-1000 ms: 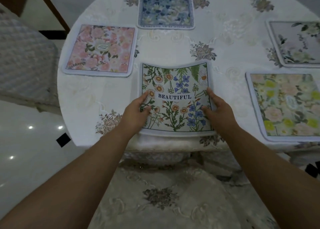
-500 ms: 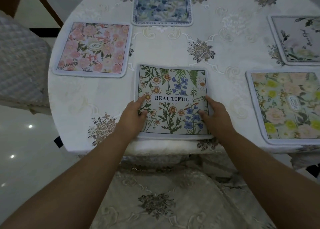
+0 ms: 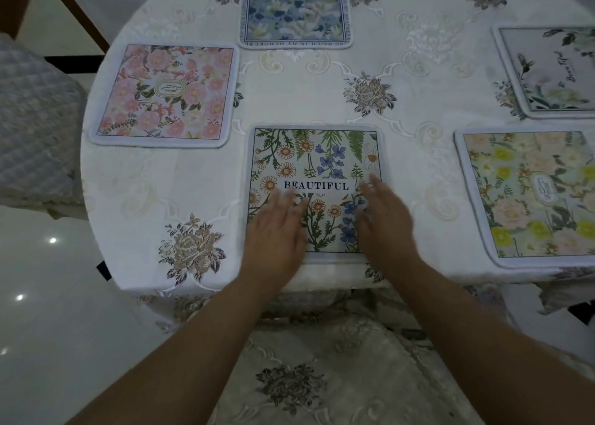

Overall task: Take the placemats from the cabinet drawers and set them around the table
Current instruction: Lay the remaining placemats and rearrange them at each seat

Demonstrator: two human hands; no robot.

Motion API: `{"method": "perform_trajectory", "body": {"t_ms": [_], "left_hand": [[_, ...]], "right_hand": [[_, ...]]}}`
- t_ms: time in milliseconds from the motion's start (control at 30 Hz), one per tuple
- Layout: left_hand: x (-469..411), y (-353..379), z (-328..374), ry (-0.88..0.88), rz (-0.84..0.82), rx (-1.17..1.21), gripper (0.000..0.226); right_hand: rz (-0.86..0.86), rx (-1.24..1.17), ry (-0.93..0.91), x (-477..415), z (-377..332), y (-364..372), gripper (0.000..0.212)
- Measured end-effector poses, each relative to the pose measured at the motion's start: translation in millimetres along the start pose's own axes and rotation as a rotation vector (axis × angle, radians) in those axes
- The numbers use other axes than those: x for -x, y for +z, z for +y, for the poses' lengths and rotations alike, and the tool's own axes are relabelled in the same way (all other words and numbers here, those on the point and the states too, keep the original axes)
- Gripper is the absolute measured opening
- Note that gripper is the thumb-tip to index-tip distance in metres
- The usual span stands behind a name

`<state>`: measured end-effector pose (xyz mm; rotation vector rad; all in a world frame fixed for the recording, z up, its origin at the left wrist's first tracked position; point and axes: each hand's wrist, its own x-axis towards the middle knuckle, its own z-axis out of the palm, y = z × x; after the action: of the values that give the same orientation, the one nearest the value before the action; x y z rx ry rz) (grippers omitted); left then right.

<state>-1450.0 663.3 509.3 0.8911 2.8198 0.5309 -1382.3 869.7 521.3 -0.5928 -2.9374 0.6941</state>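
The person is leaning over the round worktop (image 3: 418, 80), and both hands are lying on the near half of the "BEAUTIFUL" placemat (image 3: 322, 154). That mat is sitting flat on the embroidered tablecloth (image 3: 199, 180), right at the near rim. The left hand (image 3: 277, 231) is covering its lower left corner and the right hand (image 3: 386, 222) its lower right. The fingers (image 3: 285, 201) of both are lying straight and loosely spread, gripping nothing, though blur is making it hard to say whether they are pressing or only skimming.

4 other mats are lying around: a pink placemat (image 3: 164, 93) to the left, a blue placemat (image 3: 294, 9) at the far side, and a yellow placemat (image 3: 531, 196) and a pale grey placemat (image 3: 553, 70) on the right.

To my eye the danger is sitting at the near edge. The mat is lying almost at the rim, so a pull toward the body could be tipping it onto the chair cushion (image 3: 322, 376) below. A hard sideways wipe could be dragging the loose cloth, rucking it and shifting the neighbouring mats, the pink one first.
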Motion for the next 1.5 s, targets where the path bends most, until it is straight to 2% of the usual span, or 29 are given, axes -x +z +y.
{"method": "perform_trajectory", "body": {"t_ms": [67,133,333,467,600,667,733,800,867,967,1033,1167,1267,1333,1400,1500], "left_hand": [[3.2,15.7,15.3,0.104,-0.122,-0.053,0.059],[7.8,28.4,21.5,0.115,-0.191,-0.132,0.061],[13.5,32.4,10.7,0.148,-0.184,-0.224,0.063],[21.4,28.8,-6.1,0.053,-0.138,-0.202,0.061],[31.3,21.7,-30.0,-0.013,-0.134,-0.196,0.064],[33.4,15.2,-40.7,-0.072,-0.142,-0.191,0.065],[30.6,6.8,-47.5,-0.145,-0.14,-0.166,0.067],[15.8,-2.2,-47.7,-0.193,-0.116,-0.125,0.068],[-13.9,-12.1,-40.3,-0.184,-0.086,-0.061,0.068],[-75.6,-19.6,-23.4,-0.06,-0.031,0.012,0.065],[-115.3,-18.7,-14.3,0.003,-0.056,0.019,0.064],[-165.0,-6.5,-13.7,0.016,-0.162,-0.057,0.063],[-174.6,3.3,-27.7,0.038,-0.189,-0.116,0.063],[-175.7,8.4,-37.8,0.038,-0.16,-0.132,0.069],[-175.9,10.2,-45.8,-0.034,-0.133,-0.132,0.086],[-172.4,6.8,-54.7,-0.136,-0.111,-0.127,0.112]], "right_hand": [[-0.171,-0.046,-0.149,16.9,-17.3,18.2,0.055],[-0.283,-0.049,-0.15,32.0,-22.6,35.7,0.056],[-0.221,0.11,-0.151,45.6,-11.8,46.5,0.06],[-0.202,0.199,-0.162,57.2,6.4,34.9,0.061],[-0.21,0.177,-0.089,65.6,21.2,26.4,0.06],[-0.195,0.093,-0.033,64.2,24.8,20.1,0.058],[-0.109,-0.028,0.037,58.3,26.3,9.1,0.054],[-0.011,-0.092,0.056,43.0,24.5,-1.7,0.051],[0.002,-0.145,0.066,16.5,15.9,-8.1,0.052],[-0.085,-0.161,0.044,-39.9,-3.4,-0.8,0.056],[-0.148,-0.137,0.026,-80.7,-16.8,11.1,0.058],[-0.178,-0.087,0.027,-139.4,-30.8,32.7,0.062],[-0.226,0.059,0.007,-151.8,-29.3,48.4,0.069],[-0.219,0.098,-0.026,-151.8,-23.0,52.1,0.071],[-0.182,0.118,-0.035,-150.4,-11.1,50.5,0.07],[-0.118,0.124,0.074,-148.0,12.1,39.3,0.072]]}}
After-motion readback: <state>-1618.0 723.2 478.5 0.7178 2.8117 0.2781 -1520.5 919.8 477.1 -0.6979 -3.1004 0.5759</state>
